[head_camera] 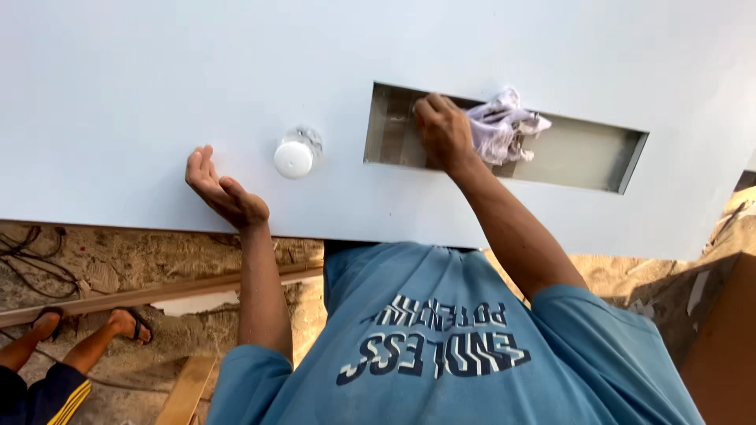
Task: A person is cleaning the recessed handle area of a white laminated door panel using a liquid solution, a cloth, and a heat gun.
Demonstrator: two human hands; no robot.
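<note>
A large white painted panel lies flat in front of me. It has a long rectangular recess cut into it. My right hand is at the left end of that recess, shut on a crumpled pale cloth pressed against the recess. My left hand rests on the panel near its front edge, fingers apart and holding nothing. A small round white lidded container stands on the panel between my hands, nearer the left one.
Another person's feet in sandals are on the dirt floor at lower left. Wooden strips and dark cables lie under the panel's edge. A brown board or box stands at right.
</note>
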